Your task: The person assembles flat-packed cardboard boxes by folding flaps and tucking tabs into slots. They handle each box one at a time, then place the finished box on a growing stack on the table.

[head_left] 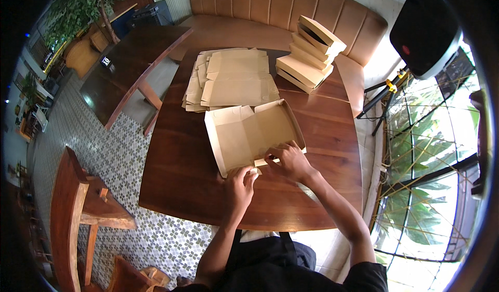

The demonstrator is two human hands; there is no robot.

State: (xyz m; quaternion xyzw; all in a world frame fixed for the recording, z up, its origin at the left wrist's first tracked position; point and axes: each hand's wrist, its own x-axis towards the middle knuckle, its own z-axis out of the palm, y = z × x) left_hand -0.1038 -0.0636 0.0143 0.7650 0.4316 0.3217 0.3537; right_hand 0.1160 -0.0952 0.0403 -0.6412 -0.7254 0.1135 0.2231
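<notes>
A brown cardboard box [234,140], partly folded, lies opened out on the wooden table in front of me, its far and side walls standing up. My left hand [241,182] pinches a flap at the near edge, around the middle of the box. Just to its right, my right hand [289,160] curls its fingers over the near wall close to the right corner. The fingertips hide the parts of the cardboard they grip. Behind the box lies a pile of flat cardboard blanks [239,76].
Several folded boxes [306,68] stand in an uneven stack at the table's far right. A curved brown bench [234,29] runs behind the table [176,167]. A black speaker on a stand [423,29] rises at the right by the window. Another dark table [130,58] stands at the left.
</notes>
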